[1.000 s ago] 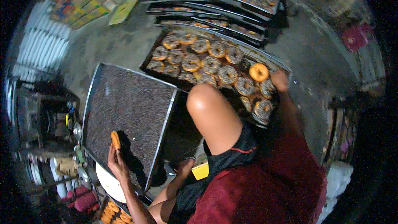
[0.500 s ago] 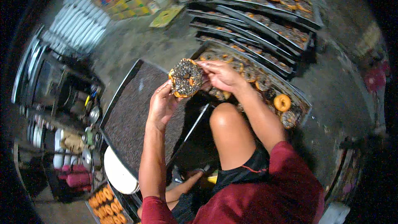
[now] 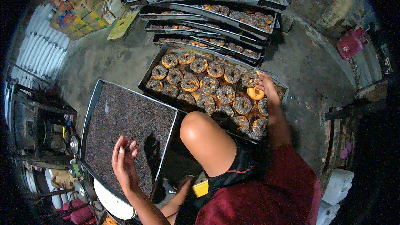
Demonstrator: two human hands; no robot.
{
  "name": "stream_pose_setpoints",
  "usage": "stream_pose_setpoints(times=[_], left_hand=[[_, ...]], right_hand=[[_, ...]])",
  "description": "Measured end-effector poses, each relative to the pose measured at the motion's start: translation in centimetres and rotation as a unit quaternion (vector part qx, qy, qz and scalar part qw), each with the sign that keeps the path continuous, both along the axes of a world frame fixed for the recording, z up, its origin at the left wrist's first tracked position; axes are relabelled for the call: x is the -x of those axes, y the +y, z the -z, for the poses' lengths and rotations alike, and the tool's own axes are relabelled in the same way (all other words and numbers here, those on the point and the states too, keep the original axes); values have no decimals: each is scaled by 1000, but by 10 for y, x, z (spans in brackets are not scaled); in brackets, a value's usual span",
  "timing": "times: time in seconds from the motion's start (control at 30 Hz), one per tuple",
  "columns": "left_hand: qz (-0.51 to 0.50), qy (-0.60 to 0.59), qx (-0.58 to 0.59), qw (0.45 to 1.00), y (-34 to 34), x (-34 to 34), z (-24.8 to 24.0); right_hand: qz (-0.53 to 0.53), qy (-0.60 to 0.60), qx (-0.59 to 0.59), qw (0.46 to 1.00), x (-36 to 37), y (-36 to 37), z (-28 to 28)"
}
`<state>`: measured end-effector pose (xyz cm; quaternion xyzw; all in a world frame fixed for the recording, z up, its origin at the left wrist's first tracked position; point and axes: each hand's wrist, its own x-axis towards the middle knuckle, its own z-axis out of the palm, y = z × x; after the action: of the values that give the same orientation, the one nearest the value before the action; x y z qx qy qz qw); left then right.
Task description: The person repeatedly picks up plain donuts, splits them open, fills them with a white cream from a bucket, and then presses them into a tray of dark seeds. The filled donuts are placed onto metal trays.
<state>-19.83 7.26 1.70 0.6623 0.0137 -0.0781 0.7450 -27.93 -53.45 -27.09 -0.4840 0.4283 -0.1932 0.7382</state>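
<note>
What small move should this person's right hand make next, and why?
Probably the right hand should let go of the dark-sprinkled, ring-shaped doughnut: the hand touches its edge, and the doughnut appears to lie in the shallow, rectangular metal tray, right beside the plain golden ring doughnut.
</note>
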Motion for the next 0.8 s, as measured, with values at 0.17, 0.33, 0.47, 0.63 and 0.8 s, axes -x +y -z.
stream_pose_setpoints(times=[0.17,0.33,0.47,0.63,0.8], left_hand=[[-33,9,7,999,21,16,15],[-73,-5,20,997,46,38,6],[-155,7,-39,987,100,60,-9],[-288,-92,-136,944,216,102,-8],[-511,-31,-258,819,364,191,37]], right_hand=[[-94,108,269,953,-5,-31,58],[-240,417,461,745,18,-23,60],[-350,400,460,711,39,-25,47],[-266,268,299,876,41,-44,-1],[-63,-123,-40,990,22,-7,-112]])
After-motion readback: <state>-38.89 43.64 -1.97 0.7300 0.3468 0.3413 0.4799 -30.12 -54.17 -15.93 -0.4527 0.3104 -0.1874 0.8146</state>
